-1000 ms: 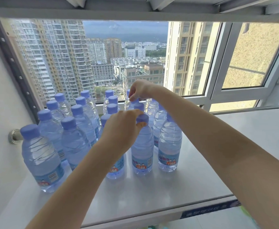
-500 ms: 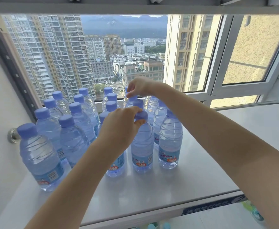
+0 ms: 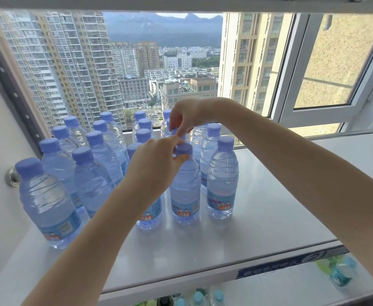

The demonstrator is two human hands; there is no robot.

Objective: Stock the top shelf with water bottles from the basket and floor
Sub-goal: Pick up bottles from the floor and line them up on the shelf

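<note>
Head view: on the top shelf (image 3: 269, 217), a front bottle (image 3: 184, 191) is pinched at its cap by the left hand (image 3: 156, 166). Just behind it, a second bottle (image 3: 175, 131) is pinched at its cap by the right hand (image 3: 187, 115). More bottles (image 3: 92, 180) are ranged upright to the left, before a window (image 3: 159, 51).

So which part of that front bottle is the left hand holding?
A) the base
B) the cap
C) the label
B: the left hand pinches the blue cap of the front bottle between thumb and fingers, well above its label.
</note>
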